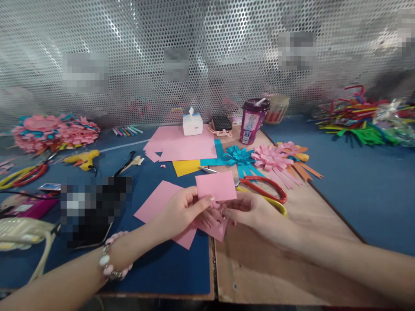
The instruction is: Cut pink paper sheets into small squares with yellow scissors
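My left hand (pixel 186 209), with a beaded bracelet on its wrist, pinches the lower left part of a small pink paper (pixel 216 185). The thumb lies over the paper's front. At its lower right edge is my right hand (pixel 248 209), fingers bent and close together against the paper. Below the hands, more pink paper (pixel 162 201) lies on the blue mat. Just behind my right hand are scissors with red and yellow handles (pixel 269 185), their blades partly hidden by the held paper.
Blue (pixel 238 156) and pink paper flowers (pixel 272 159) lie beyond the scissors, near a purple cup (pixel 254 121) and a tissue pack (pixel 192 124). At left are a yellow glue gun (pixel 83 160), more scissors (pixel 24 176) and cables. Coloured strips (pixel 363 121) lie at far right.
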A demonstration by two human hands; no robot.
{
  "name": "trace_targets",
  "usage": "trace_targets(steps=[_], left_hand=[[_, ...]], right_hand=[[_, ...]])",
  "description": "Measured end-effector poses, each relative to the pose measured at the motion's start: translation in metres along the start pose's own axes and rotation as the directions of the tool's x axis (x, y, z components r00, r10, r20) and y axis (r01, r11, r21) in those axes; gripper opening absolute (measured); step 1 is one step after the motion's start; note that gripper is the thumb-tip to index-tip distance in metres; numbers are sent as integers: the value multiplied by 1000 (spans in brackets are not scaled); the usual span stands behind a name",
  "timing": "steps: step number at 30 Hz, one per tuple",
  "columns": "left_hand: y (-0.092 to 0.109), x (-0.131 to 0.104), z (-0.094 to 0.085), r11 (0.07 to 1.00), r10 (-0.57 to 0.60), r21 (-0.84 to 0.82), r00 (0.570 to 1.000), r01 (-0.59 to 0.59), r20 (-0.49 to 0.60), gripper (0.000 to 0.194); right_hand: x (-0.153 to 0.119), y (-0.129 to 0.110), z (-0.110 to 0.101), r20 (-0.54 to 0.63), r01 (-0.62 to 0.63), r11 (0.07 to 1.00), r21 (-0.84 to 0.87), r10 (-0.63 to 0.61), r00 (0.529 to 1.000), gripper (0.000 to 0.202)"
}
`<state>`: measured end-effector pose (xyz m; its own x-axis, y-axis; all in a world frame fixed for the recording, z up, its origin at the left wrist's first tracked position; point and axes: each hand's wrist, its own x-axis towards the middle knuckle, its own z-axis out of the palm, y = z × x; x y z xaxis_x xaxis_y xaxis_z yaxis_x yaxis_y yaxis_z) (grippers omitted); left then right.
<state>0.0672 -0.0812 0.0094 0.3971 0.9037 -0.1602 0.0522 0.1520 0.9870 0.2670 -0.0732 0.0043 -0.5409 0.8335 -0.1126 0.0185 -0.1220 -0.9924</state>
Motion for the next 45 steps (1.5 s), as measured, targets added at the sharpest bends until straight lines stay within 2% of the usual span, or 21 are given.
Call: trace_targets(steps=[16, 25, 38, 45], left_hand=[[1, -2, 1, 1000, -30, -8, 999, 30, 12, 32], [2, -1, 1, 1000, -26, 2, 999, 26, 27, 32], [1, -2, 0, 999, -35, -18, 999, 36, 23, 33], [2, -2, 1, 999, -40, -29, 999, 40, 20, 32]], right_hand=[[-2, 0, -1, 44, 30, 1000, 3, -30, 999, 20], [-3, -9, 3, -7, 27, 996, -88, -28, 1000, 14], [-3, -8, 2, -12, 21, 995, -95, -22, 1000, 16], [-2, -5, 1, -3, 38, 997, -60, -39, 999, 25]])
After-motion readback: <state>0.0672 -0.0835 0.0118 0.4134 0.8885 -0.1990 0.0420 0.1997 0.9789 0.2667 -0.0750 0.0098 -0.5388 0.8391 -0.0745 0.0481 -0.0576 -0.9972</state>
